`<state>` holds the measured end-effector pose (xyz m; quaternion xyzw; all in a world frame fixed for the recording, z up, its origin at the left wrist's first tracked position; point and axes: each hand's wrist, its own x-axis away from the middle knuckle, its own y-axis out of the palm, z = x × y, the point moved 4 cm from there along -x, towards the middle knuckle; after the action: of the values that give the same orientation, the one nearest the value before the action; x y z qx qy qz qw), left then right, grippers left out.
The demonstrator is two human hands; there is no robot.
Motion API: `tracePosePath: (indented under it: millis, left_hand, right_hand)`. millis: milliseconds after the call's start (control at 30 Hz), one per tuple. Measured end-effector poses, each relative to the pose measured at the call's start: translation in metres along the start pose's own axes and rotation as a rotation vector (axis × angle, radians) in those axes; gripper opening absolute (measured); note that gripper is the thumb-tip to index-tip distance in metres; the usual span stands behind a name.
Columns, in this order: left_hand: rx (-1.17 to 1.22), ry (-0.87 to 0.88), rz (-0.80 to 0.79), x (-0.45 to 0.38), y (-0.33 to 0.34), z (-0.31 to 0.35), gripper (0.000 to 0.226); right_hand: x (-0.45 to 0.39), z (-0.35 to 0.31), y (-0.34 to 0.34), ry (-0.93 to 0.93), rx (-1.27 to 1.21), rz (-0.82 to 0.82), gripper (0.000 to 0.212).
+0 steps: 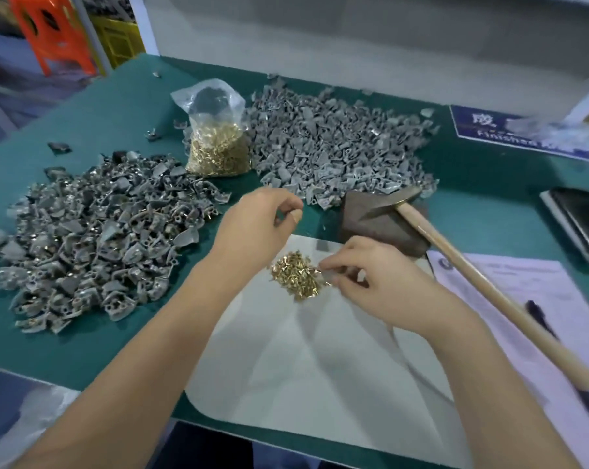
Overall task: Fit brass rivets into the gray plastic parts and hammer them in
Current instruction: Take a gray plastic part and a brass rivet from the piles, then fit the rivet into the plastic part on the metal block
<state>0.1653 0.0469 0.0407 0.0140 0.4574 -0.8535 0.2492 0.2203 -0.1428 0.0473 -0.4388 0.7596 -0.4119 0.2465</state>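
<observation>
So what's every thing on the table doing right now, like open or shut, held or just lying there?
Bag of rivets: upright, top open.
Loose rivets: small heap on white sheet.
Right hand: pinching one rivet.
Left hand: fingers curled; cannot tell if holding anything.
Hammer: lying unheld, head on dark block.
Phone: screen dark.
Pen: lying on paper.

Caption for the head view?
Right hand picks a rivet from the loose brass pile; hammer lies idle.

Open white sheet (320, 360) between gray-part pile (93, 245) and hammer (455, 262).
</observation>
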Motion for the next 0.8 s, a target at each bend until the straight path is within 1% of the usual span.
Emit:
tracePosePath:
  millis: [100,267,367,467,533,667,733,800]
  left_hand:
    - [-0.028,0.034,-0.019,-0.025,0.010,0.007,0.023]
    - [-0.202,0.078,-0.001,-0.050,0.031,0.020,0.036]
    - [-0.257,0.049,-0.012,-0.053,0.040,0.019,0.037]
    - [-0.227,0.029,-0.016,-0.051,0.042,0.014,0.033]
    - [-0.223,0.030,-0.015,-0.050,0.041,0.013,0.035]
    - [-0.248,0.082,0.024,-0.046,0.035,0.015,0.037]
    - [-0.182,0.103,0.076,-0.043,0.031,0.018,0.033]
    - [-0.040,0.097,0.102,-0.039,0.031,0.019,0.028]
  right_hand:
    - [0.002,0.000,0.001,0.004,0.004,-0.043,0.021]
    - [-0.003,-0.005,0.002,-0.005,-0.035,0.007,0.013]
    - [-0.004,-0.005,0.001,0.008,-0.041,0.012,0.011]
    - [-0.003,-0.004,0.002,0.016,-0.012,0.007,0.014]
    - [-0.003,-0.003,0.004,0.029,-0.005,0.009,0.015]
    - [-0.003,-0.003,0.012,0.046,0.062,-0.014,0.012]
    - [-0.004,-0.003,0.015,0.081,0.104,-0.029,0.014]
    - [-0.004,-0.003,0.020,0.110,0.159,-0.040,0.016]
